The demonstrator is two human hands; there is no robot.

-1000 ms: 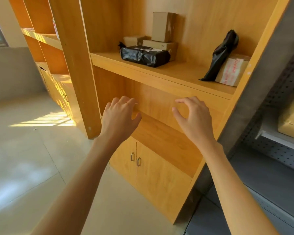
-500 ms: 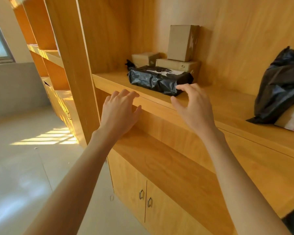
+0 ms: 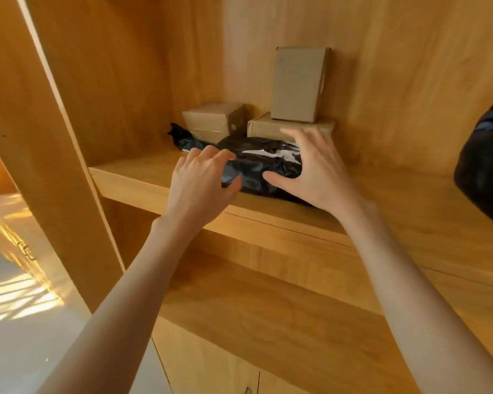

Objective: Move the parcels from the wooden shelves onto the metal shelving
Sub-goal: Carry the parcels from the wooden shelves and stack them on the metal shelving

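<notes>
- Head view: a black plastic-wrapped parcel (image 3: 256, 166) lies on the wooden shelf (image 3: 143, 177), near its front edge, with a white label on its top face.
- Left hand (image 3: 199, 183) is at the parcel's near-left end, fingers bent over the top and thumb against the front; whether this grip has closed on the wrap, I cannot tell.
- Right hand (image 3: 313, 172) is at the parcel's right end, fingers spread and raised, thumb reaching along the front face, palm beside the wrap.
- Behind the parcel, a small cardboard box (image 3: 214, 120) sits at the left.
- A flat cardboard box (image 3: 268, 127) sits at the right, with a tall cardboard box (image 3: 298, 83) standing upright on it.
- A second black bag (image 3: 484, 166) shows at the right edge.
- Cabinet doors (image 3: 211, 368) lie below.
</notes>
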